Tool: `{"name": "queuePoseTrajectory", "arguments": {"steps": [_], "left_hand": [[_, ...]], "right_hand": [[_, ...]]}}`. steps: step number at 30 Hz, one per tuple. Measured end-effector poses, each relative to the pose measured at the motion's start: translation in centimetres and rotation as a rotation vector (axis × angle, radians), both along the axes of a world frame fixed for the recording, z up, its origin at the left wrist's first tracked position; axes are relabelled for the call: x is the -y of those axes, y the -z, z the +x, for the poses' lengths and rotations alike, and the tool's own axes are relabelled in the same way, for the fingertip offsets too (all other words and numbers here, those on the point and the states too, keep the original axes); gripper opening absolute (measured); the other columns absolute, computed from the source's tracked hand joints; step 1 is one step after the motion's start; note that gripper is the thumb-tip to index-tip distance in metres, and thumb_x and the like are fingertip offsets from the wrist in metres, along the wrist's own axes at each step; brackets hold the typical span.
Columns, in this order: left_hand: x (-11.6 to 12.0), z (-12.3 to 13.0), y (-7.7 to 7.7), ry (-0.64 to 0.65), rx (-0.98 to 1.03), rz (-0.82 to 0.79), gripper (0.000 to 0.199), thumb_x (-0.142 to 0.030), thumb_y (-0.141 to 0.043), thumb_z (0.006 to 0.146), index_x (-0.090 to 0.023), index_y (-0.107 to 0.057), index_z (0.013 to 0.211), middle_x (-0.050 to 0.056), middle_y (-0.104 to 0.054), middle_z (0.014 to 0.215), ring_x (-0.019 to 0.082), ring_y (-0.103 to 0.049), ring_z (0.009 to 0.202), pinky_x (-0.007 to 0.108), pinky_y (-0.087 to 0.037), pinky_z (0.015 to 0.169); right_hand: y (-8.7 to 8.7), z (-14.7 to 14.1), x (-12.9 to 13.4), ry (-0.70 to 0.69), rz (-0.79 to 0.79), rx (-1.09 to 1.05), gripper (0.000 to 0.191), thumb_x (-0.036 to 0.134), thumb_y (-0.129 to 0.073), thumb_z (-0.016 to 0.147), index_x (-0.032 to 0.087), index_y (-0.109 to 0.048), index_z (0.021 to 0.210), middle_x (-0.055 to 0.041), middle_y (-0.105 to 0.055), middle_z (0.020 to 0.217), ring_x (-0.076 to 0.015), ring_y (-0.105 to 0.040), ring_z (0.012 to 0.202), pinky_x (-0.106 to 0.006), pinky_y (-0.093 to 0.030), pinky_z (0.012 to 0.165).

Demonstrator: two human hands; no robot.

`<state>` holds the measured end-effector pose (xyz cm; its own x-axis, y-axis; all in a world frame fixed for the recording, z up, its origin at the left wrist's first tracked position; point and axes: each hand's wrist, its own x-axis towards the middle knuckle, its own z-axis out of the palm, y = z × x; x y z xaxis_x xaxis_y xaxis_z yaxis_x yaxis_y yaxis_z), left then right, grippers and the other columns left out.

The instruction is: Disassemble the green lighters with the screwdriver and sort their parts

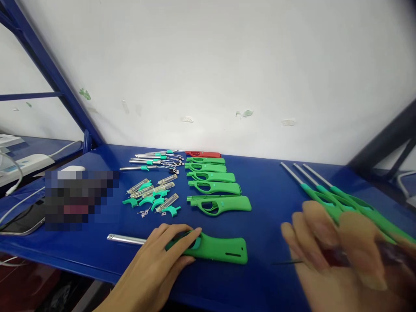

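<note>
On the blue table's front part lies a green utility lighter (224,249) with a silver tube pointing left. My left hand (159,255) is closed around its trigger end, the fingers lying across the neck and guard. My right hand (344,255), blurred by motion, grips a screwdriver (287,262) with a thin dark shaft pointing left, apart from the lighter; most of its dark handle is hidden by the fingers. Behind the left hand lie teal triggers (130,202), clear fuel tanks (167,202) and tiny loose parts (143,213).
Several green lighter shells (219,204) and a red one (204,154) form a column at the middle. Metal tubes with wires (138,168) lie back left. Three green lighters (325,195) rest at right. A phone (24,219) is far left. A white wall (214,65) stands behind.
</note>
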<state>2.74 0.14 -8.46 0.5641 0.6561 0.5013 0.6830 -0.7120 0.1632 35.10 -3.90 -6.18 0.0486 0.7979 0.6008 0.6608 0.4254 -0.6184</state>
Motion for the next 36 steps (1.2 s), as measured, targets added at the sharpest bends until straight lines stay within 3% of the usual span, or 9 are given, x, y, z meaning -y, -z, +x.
{"name": "queuePoseTrajectory", "arguments": {"steps": [1,3,5,7,12,16,21,27,36], "left_hand": [[0.0,0.0,0.1,0.007,0.022,-0.017,0.037,-0.037,-0.047,0.117,-0.033,-0.063,0.150,0.005,-0.077,0.129,0.025,-0.076,0.111,0.038,-0.069,0.093],[0.1,-0.1,0.3,0.019,0.058,-0.044,0.035,-0.037,-0.049,0.117,-0.033,-0.063,0.149,0.004,-0.077,0.131,0.023,-0.074,0.114,0.036,-0.068,0.095],[0.1,-0.2,0.3,0.039,0.070,-0.062,0.034,-0.034,-0.051,0.117,-0.033,-0.063,0.148,0.004,-0.076,0.133,0.021,-0.073,0.115,0.033,-0.066,0.096],[0.1,-0.3,0.3,0.056,0.067,-0.067,0.033,-0.032,-0.053,0.117,-0.031,-0.063,0.148,0.004,-0.075,0.136,0.020,-0.071,0.117,0.030,-0.064,0.098],[0.0,0.0,0.3,0.079,0.108,-0.070,0.032,-0.034,-0.051,0.118,-0.028,-0.060,0.148,0.001,-0.077,0.134,0.017,-0.069,0.113,0.027,-0.060,0.100],[0.2,0.2,0.3,0.066,0.143,-0.079,0.035,-0.037,-0.048,0.119,-0.027,-0.057,0.150,0.001,-0.078,0.132,0.017,-0.068,0.112,0.027,-0.059,0.099],[0.4,0.5,0.1,0.053,0.152,-0.089,0.032,-0.039,-0.047,0.118,-0.027,-0.059,0.145,0.000,-0.079,0.132,0.019,-0.069,0.110,0.031,-0.061,0.096],[0.6,0.4,0.4,0.071,0.192,-0.168,0.031,-0.035,-0.056,0.114,-0.027,-0.058,0.145,0.001,-0.078,0.136,0.021,-0.068,0.111,0.034,-0.063,0.095],[0.8,0.5,0.5,0.061,0.185,-0.191,0.034,-0.029,-0.061,0.112,-0.027,-0.058,0.145,0.002,-0.077,0.139,0.024,-0.068,0.114,0.039,-0.064,0.098]], "right_hand": [[-0.4,-1.4,0.0,-0.094,-0.061,-0.353,0.061,0.051,-0.002,0.108,0.027,-0.044,0.069,-0.0050,-0.040,0.076,-0.0183,-0.041,0.060,-0.035,-0.049,0.057],[-1.1,-3.7,-0.1,-0.315,-0.145,-0.754,0.053,0.057,-0.026,0.108,0.027,-0.050,0.071,-0.0039,-0.039,0.080,-0.0203,-0.046,0.071,-0.038,-0.052,0.065],[-1.6,-5.2,-0.2,-0.446,-0.089,-1.002,0.047,0.058,-0.042,0.104,0.026,-0.055,0.071,-0.0020,-0.036,0.079,-0.0202,-0.043,0.073,-0.035,-0.048,0.063],[-1.8,-5.9,-0.5,-0.499,-0.056,-1.092,0.044,0.058,-0.050,0.101,0.026,-0.060,0.072,-0.0013,-0.037,0.080,-0.0194,-0.040,0.074,-0.035,-0.043,0.063],[-2.3,-6.2,-1.4,-0.487,-0.103,-0.995,0.046,0.060,-0.057,0.098,0.024,-0.063,0.069,-0.0026,-0.044,0.078,-0.0191,-0.043,0.074,-0.035,-0.042,0.064],[-2.0,-6.4,-1.9,-0.489,-0.042,-0.897,0.045,0.058,-0.057,0.099,0.025,-0.063,0.069,-0.0027,-0.046,0.075,-0.0186,-0.044,0.072,-0.033,-0.041,0.057],[-0.1,-6.8,-2.4,-0.531,0.114,-0.808,0.050,0.063,-0.060,0.099,0.024,-0.055,0.069,-0.0014,-0.047,0.078,-0.0163,-0.044,0.066,-0.033,-0.036,0.053],[0.9,-7.5,-3.3,-0.447,0.206,-0.834,0.067,0.065,-0.064,0.101,0.021,-0.036,0.059,-0.0001,-0.046,0.078,-0.0128,-0.038,0.057,-0.033,-0.028,0.049],[0.8,-7.7,-2.8,-0.480,0.118,-0.881,0.073,0.067,-0.069,0.097,0.021,-0.033,0.055,-0.0008,-0.042,0.075,-0.0136,-0.033,0.057,-0.032,-0.025,0.047]]}}
